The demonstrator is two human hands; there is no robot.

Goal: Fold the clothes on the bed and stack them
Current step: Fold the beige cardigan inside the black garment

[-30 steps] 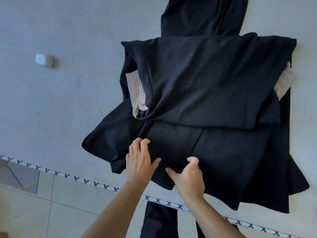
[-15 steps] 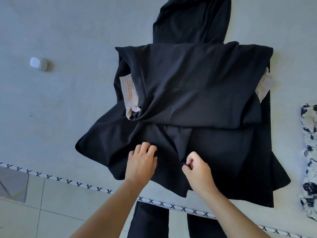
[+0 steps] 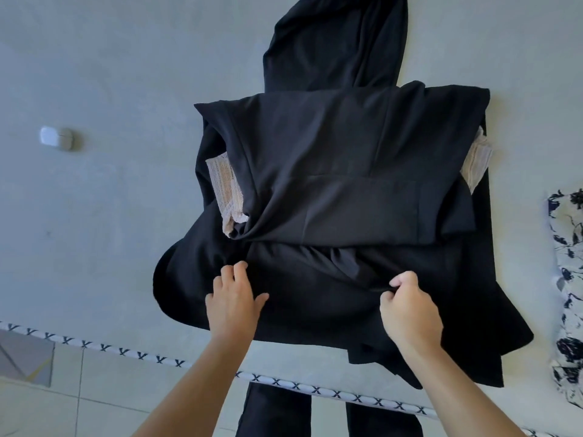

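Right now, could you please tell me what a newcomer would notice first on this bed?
A big black garment lies spread mid-bed, lace trim peeking out at its sides. The left hand presses its near edge while the right hand pinches a fold. A patterned cloth sits far right.

head camera looks steeply down, close over the bed (image 3: 94, 216).

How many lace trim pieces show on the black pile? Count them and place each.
2. One lace trim piece pokes out at the pile's left side, above the left hand. The other lace piece shows at the right edge. More may be hidden under the black garment.
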